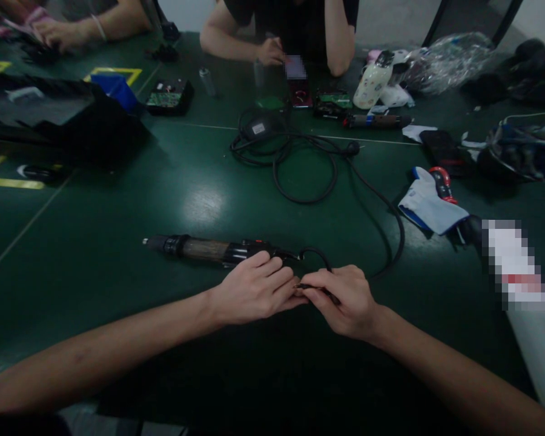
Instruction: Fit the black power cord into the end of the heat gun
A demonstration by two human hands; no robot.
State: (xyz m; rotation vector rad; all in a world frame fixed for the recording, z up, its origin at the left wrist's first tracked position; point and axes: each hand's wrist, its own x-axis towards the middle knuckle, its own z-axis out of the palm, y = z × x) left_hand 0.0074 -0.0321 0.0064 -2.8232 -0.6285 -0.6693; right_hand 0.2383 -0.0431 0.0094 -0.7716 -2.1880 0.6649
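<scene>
On the green table lies a dark electric screwdriver (204, 249), its bit pointing left. My left hand (258, 284) is closed in front of the screwdriver's rear end, with its fingertips pinched together. What sits inside that pinch is hidden. My right hand (345, 300) is closed too, thumb and forefinger gripping a thin black cable (318, 288). The cable's tip meets my left fingertips between the two hands. Close behind, a curved black lead (315, 250) runs from the screwdriver's tail towards my right hand.
Coiled black power cord (305, 200) with an adapter (260, 128) lies beyond my hands. Back left stands a large black housing (59, 115). White-blue gloves (429, 203), a bottle (373, 82) and a second screwdriver (376, 121) are at right. Across the table, a person holds a phone (295, 66).
</scene>
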